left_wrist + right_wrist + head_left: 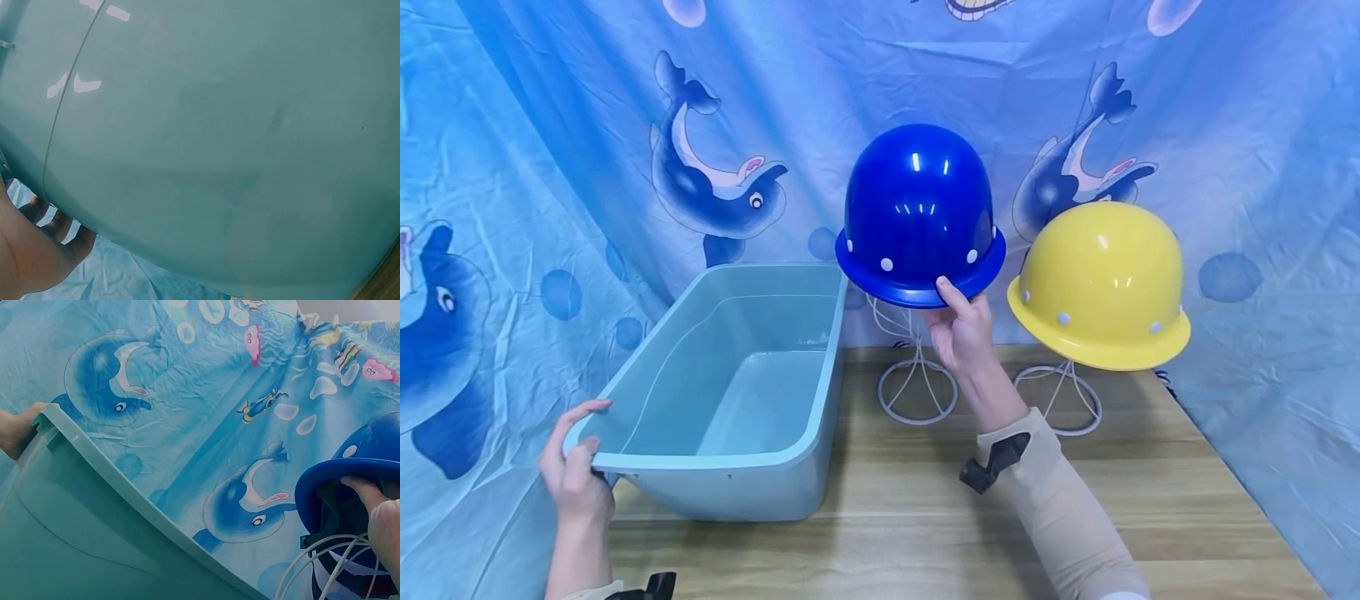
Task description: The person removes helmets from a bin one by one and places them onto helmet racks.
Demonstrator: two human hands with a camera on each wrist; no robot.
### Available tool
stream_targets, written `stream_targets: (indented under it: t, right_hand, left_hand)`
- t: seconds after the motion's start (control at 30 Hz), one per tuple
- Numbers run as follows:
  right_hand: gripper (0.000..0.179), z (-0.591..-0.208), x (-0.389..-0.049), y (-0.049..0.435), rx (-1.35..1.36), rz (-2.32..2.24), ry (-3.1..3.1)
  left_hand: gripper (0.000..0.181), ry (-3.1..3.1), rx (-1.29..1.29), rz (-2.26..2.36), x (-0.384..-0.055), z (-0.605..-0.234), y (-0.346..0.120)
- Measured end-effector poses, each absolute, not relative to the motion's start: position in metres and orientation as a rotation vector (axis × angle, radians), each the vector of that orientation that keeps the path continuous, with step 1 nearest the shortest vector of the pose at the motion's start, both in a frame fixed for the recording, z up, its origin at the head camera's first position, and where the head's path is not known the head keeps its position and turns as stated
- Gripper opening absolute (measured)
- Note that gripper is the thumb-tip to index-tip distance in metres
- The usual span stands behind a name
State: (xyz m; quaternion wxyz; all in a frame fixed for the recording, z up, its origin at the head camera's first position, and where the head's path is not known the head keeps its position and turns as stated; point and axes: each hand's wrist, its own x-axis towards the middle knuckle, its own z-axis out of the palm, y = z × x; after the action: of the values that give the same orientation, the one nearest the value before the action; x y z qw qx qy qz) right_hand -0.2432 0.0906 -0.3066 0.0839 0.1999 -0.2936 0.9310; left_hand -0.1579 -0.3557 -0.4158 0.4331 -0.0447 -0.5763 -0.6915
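Note:
My right hand (964,333) grips the front brim of a blue hard hat (921,200), thumb on top of the brim and fingers beneath it. A white wire stand (917,392) is under the hat; in the right wrist view its wires (331,550) reach up close to the hat's dark inner straps (340,509). With my left hand (576,471) I hold the near left corner of a pale teal plastic tub (820,433), thumb and a finger over its rim. In the left wrist view, several fingers (78,247) curl at the tub's edge.
Right of the blue hat, a yellow hard hat (1105,283) sits on another white wire stand (1071,408). Everything stands on a wood-grain table (910,533), whose right edge slants away. A blue dolphin-print curtain (880,83) hangs close behind and at both sides.

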Motion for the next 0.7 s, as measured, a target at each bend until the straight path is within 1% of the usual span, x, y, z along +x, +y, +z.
stream_targets:
  t: [0.13, 0.57, 0.7]
  right_hand:
    - [0.053, -0.311, -0.243, 0.089, 0.577, 2.782, -0.871]
    - [0.046, -0.324, -0.245, 0.090, 0.534, 2.776, -0.893]
    - [0.048, -0.329, -0.244, 0.091, 0.526, 2.786, -0.902]
  left_hand:
    - [0.051, -1.442, -0.110, -1.721, -0.158, -0.416, -0.357]
    - [0.051, -1.439, -0.112, -1.711, -0.158, -0.414, -0.356]
    - [0.050, -1.442, -0.105, -1.701, -0.158, -0.415, -0.355]
